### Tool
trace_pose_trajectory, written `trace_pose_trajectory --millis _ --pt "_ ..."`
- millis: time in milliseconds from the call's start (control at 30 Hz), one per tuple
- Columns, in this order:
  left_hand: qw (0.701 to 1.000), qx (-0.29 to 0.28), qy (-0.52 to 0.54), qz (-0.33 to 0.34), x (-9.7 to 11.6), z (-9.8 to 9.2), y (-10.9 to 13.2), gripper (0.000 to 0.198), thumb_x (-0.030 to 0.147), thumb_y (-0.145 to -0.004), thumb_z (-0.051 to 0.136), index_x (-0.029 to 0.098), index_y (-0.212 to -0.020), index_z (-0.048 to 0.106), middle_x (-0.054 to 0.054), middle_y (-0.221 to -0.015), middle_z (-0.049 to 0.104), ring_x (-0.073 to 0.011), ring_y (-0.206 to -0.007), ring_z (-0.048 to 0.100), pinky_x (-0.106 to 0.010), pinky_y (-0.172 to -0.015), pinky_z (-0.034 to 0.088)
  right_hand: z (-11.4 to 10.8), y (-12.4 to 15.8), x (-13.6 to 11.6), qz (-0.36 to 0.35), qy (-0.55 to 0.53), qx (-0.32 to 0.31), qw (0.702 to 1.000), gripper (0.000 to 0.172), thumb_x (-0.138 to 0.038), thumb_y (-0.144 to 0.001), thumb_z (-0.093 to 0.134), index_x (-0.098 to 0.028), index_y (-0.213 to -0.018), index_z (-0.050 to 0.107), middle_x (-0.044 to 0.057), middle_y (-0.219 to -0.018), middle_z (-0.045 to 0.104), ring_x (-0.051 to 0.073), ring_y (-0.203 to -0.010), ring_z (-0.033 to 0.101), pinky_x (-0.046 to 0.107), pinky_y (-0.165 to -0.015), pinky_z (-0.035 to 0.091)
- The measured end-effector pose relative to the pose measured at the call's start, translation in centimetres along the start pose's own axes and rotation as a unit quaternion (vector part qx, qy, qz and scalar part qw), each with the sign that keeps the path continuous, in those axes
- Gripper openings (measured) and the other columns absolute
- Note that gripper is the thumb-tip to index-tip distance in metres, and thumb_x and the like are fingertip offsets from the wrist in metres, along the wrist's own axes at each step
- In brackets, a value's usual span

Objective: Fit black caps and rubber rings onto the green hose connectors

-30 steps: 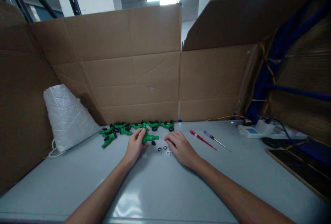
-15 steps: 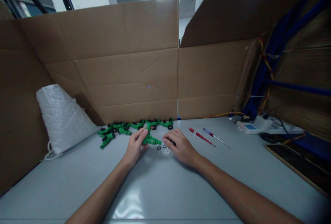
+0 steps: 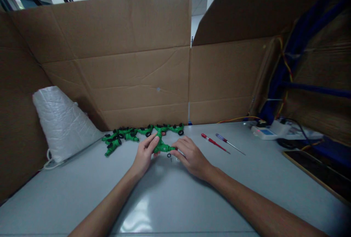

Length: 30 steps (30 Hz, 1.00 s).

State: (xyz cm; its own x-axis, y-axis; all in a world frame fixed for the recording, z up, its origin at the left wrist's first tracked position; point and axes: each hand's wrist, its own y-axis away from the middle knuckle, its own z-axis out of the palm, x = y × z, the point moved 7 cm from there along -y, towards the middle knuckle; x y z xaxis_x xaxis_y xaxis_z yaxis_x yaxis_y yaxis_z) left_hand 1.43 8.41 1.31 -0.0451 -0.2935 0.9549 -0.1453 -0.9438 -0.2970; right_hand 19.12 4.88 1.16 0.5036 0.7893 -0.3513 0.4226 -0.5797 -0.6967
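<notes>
My left hand is closed round a green plastic pipe fitting, whose narrow threaded-looking end points right. At that end, the thumb and fingers of my right hand pinch a small black part, touching the fitting's tip. My fingers cover most of this part, so its exact kind does not show. Just below lie a black rubber ring and a white ring, the latter partly hidden by my right hand. Several similar green fittings with black parts lie in a row behind my left hand.
To the right lie a red screwdriver and a blue-handled screwdriver. A white padded bag leans at the left. Cardboard walls enclose the grey table. A power strip with cables sits far right.
My right hand has brought the small black part left onto the fitting's end; before, a gap lay between them. My left hand still holds the fitting. The view has shifted slightly.
</notes>
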Motion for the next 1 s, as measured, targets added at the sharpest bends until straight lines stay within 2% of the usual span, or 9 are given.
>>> trace_pose_trajectory --millis 133,300,400,700,1000 --pt "0.999 0.018 -0.037 0.009 0.5 -0.1 0.3 0.058 0.061 -0.089 0.071 0.012 -0.119 0.078 -0.003 -0.076 0.060 -0.0131 -0.063 0.049 -0.023 -0.052 0.041 -0.2 0.1 0.1 0.008 -0.001 0.005 1.000 0.024 -0.039 -0.111 0.048 -0.023 -0.106 0.066 0.008 -0.097 0.070 0.028 -0.098 0.058 0.042 -0.091 0.046" --pt "0.994 0.043 -0.100 0.033 0.9 -0.4 0.6 0.054 0.062 -0.091 0.068 0.013 -0.112 0.078 -0.001 -0.071 0.057 -0.0128 -0.059 0.047 -0.023 -0.051 0.038 -0.1 0.1 0.4 0.018 -0.003 0.007 1.000 0.027 -0.039 -0.112 0.045 -0.023 -0.107 0.066 0.009 -0.096 0.068 0.028 -0.097 0.057 0.042 -0.089 0.046" --pt "0.993 0.038 -0.103 0.040 0.9 -0.2 0.7 0.051 0.062 -0.093 0.065 0.014 -0.103 0.076 -0.001 -0.071 0.057 -0.0128 -0.060 0.046 -0.023 -0.050 0.037 -0.2 0.1 0.5 0.023 -0.004 0.011 1.000 0.027 -0.038 -0.112 0.044 -0.023 -0.107 0.066 0.009 -0.096 0.068 0.028 -0.097 0.057 0.043 -0.089 0.046" --pt "0.991 0.034 -0.116 0.051 0.8 0.0 0.7 0.046 0.061 -0.096 0.061 0.016 -0.093 0.071 0.002 -0.068 0.052 -0.0126 -0.059 0.045 -0.023 -0.053 0.036 -0.5 0.0 0.9 0.037 0.001 0.017 0.999 0.028 -0.039 -0.111 0.046 -0.024 -0.105 0.069 0.009 -0.095 0.070 0.028 -0.097 0.058 0.043 -0.089 0.047" --pt "0.989 0.034 -0.131 0.065 1.0 0.0 0.8 0.044 0.059 -0.098 0.060 0.016 -0.095 0.069 0.002 -0.069 0.052 -0.0123 -0.059 0.048 -0.023 -0.054 0.038 -0.6 0.1 1.1 0.041 0.003 0.021 0.999 0.027 -0.039 -0.111 0.046 -0.025 -0.106 0.068 0.009 -0.097 0.070 0.029 -0.096 0.058 0.044 -0.089 0.047"
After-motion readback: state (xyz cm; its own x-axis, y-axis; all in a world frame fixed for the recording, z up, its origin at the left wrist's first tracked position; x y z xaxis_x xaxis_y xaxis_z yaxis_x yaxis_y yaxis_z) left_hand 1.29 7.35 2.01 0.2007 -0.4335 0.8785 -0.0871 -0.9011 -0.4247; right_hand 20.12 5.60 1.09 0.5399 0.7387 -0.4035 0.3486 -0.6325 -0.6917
